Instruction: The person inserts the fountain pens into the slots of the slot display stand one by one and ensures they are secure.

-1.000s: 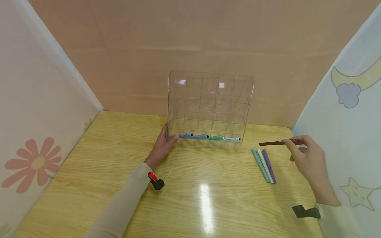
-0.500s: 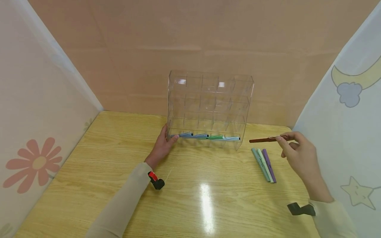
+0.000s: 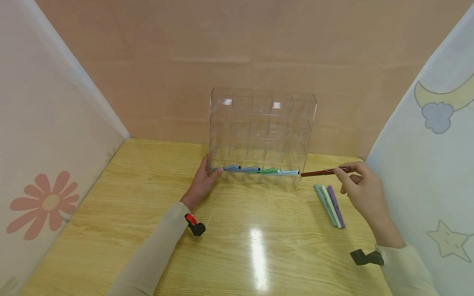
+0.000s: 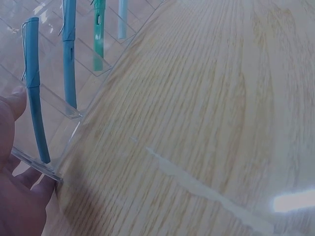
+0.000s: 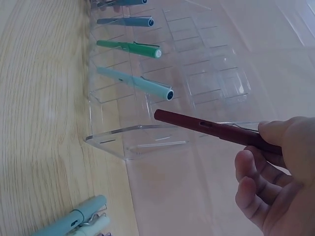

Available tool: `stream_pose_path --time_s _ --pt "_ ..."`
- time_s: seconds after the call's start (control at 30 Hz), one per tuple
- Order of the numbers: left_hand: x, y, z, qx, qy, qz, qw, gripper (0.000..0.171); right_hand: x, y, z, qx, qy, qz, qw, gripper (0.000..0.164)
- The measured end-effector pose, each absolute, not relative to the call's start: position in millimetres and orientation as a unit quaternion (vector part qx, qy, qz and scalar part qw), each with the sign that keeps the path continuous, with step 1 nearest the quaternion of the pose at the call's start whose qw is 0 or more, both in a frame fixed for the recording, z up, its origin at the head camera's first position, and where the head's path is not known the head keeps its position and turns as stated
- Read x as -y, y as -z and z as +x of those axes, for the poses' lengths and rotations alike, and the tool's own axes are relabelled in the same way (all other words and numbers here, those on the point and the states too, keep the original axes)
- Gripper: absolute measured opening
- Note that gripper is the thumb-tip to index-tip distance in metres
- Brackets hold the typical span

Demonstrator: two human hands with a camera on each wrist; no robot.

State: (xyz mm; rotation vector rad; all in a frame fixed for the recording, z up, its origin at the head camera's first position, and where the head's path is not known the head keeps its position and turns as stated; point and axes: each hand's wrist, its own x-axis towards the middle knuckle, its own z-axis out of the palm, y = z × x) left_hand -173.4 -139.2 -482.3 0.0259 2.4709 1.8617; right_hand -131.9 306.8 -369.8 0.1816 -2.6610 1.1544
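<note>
The right hand (image 3: 364,195) pinches the dark red pen (image 3: 318,172), which points left toward the clear rack's (image 3: 259,139) near right end.

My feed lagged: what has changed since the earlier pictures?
The right hand moved left toward the clear rack, carrying the reddish-brown pen. Nothing was grasped or released. The left hand still holds the rack's side; the four racked pens and three loose pens stayed put.
</note>
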Motion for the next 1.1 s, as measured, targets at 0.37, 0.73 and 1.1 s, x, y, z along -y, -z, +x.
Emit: stream_pose_path --time_s 0.37,0.73,1.1 --pt "139 483 -172 -0.793 -0.609 0.014 0.024 0.084 -295 377 -136 0.917 -0.382 0.062 0.101 0.038" --pt "139 482 -171 -0.791 -0.611 0.020 0.022 0.084 -286 389 -140 0.918 -0.379 0.080 0.083 0.037" --pt "139 484 -172 -0.792 -0.609 0.020 0.019 0.083 -280 401 -145 0.921 -0.378 0.077 0.059 0.039"
